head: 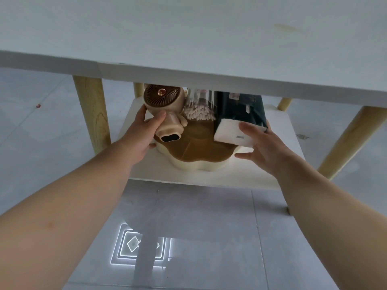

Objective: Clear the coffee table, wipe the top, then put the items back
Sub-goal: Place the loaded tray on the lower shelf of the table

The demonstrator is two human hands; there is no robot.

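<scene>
The white coffee table top (188, 38) fills the upper view, bare except for a faint yellowish stain (285, 28). On the lower shelf (209, 177) sits a cream flower-shaped tray (201, 164) with a brown inner surface. It carries a beige fan (165, 99) with a brown grille, a clear cotton swab container (199, 114) and a dark tissue pack (238, 109) with a white end. My left hand (138, 139) grips the fan, thumb on its neck. My right hand (266, 149) wraps the tissue pack, thumb touching the tray rim.
Light wooden legs stand at the left (92, 114) and right (351, 141) of the shelf. The table top overhangs the shelf and hides the items' upper parts. Grey floor tiles (188, 258) below reflect a ceiling light. A small red speck (38, 105) lies on the floor at left.
</scene>
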